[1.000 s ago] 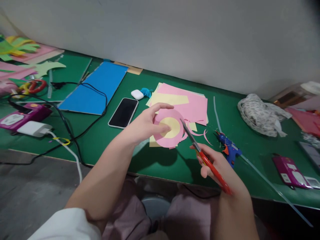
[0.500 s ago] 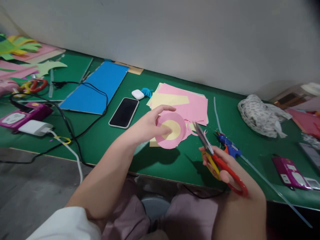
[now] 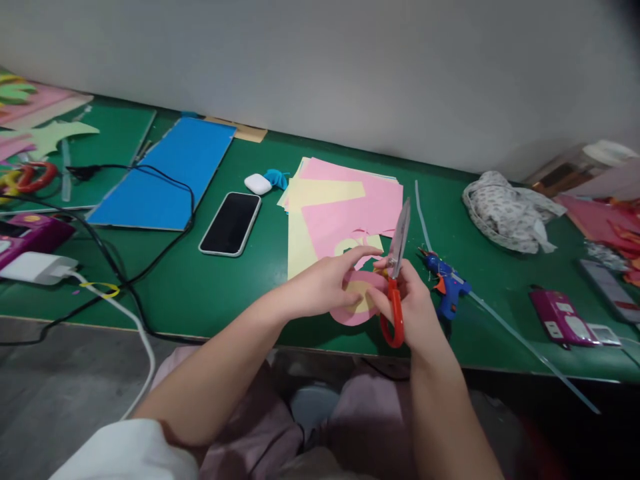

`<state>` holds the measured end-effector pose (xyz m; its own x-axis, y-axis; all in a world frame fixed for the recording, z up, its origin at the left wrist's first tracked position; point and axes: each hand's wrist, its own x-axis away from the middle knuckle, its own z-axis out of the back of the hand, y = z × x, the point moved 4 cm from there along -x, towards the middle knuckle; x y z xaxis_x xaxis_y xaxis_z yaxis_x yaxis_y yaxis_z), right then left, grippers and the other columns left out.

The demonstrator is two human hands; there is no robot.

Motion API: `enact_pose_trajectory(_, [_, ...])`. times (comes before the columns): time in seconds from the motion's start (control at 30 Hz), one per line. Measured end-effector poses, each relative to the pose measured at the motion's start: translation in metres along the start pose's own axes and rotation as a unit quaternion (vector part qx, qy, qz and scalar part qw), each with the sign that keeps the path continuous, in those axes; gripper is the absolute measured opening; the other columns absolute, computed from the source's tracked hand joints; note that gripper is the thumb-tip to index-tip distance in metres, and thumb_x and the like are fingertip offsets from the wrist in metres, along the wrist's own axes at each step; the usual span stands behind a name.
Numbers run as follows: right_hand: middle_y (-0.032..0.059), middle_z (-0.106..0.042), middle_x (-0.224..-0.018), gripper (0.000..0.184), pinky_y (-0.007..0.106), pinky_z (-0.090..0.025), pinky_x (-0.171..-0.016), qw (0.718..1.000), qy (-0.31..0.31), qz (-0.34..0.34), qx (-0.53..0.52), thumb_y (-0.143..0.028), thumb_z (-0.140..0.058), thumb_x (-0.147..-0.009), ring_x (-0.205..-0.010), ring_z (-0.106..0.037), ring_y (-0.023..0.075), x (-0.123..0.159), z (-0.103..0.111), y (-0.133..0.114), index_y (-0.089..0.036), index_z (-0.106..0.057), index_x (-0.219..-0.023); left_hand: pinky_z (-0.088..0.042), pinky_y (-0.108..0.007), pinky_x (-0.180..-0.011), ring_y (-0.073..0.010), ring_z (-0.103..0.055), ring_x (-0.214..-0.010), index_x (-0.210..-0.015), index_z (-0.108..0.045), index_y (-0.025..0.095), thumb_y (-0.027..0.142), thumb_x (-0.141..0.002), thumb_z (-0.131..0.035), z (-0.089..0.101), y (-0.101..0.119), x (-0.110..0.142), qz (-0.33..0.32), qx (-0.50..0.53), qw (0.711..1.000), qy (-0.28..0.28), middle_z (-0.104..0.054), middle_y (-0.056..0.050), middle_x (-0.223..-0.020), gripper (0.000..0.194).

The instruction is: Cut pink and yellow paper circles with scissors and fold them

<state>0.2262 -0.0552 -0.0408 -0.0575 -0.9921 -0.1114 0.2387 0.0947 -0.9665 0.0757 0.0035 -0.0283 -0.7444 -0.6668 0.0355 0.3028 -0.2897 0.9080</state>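
A pink paper disc (image 3: 350, 317) with a smaller yellow circle at its middle is held over the table's front part. My left hand (image 3: 327, 283) grips it from the left, thumb on the yellow circle. From the right, my right hand (image 3: 413, 300) touches the disc with its thumb and also holds scissors (image 3: 397, 293) with red and yellow handles. The scissor blades look closed and point up, away from me. Beyond the hands lies a stack of pink and yellow paper (image 3: 345, 193) with curly pink offcuts (image 3: 367, 235) on it.
A phone (image 3: 230, 224), a white case (image 3: 258, 183) and a blue board (image 3: 165, 175) lie to the left, near black and white cables. At right are a blue glue gun (image 3: 453, 290) with a long glue stick, a bunched cloth (image 3: 510, 212) and a purple power strip (image 3: 563, 320).
My right hand has moved left to the disc, and the scissors have swung upright. The disc has come nearer to me, tilted flatter. The camera view has shifted rightward.
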Motion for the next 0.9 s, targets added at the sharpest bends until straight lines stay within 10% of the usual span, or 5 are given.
enact_pose_trajectory(0.47, [0.0008,-0.056,-0.099,0.034,0.027,-0.053,-0.067,0.982,0.188,0.009,-0.028,-0.029,-0.069,-0.078,-0.073,-0.06,0.013,-0.003,-0.004,0.001,-0.027,-0.048,-0.104,-0.054,-0.023,-0.069,-0.01,-0.061,-0.082,-0.146,-0.041,0.026,0.013,-0.075,-0.069,0.004,-0.003,-0.007,0.002,0.231,0.96,0.155,-0.051,-0.009,-0.143,0.077])
enact_pose_trajectory(0.7, [0.0003,-0.055,-0.096,0.04,0.029,-0.055,-0.068,0.987,0.131,0.01,-0.088,-0.043,-0.067,-0.085,-0.076,-0.061,0.0157,-0.005,-0.005,0.009,-0.03,-0.043,-0.115,-0.053,-0.025,-0.064,-0.0127,-0.061,-0.07,-0.143,-0.044,0.025,0.015,-0.072,-0.071,0.011,-0.005,-0.007,0.04,0.261,0.938,0.226,-0.063,0.001,-0.085,0.076])
enact_pose_trajectory(0.9, [0.0058,-0.06,-0.11,0.067,0.037,-0.056,-0.082,0.988,0.017,0.039,-0.149,-0.075,-0.061,-0.079,-0.091,-0.066,0.0207,0.006,-0.011,-0.001,-0.031,-0.047,-0.128,-0.054,-0.027,-0.068,-0.0149,-0.063,-0.074,-0.138,-0.045,0.029,0.026,-0.074,-0.075,0.041,-0.007,0.006,0.028,0.226,0.904,0.362,-0.059,0.002,-0.087,0.071])
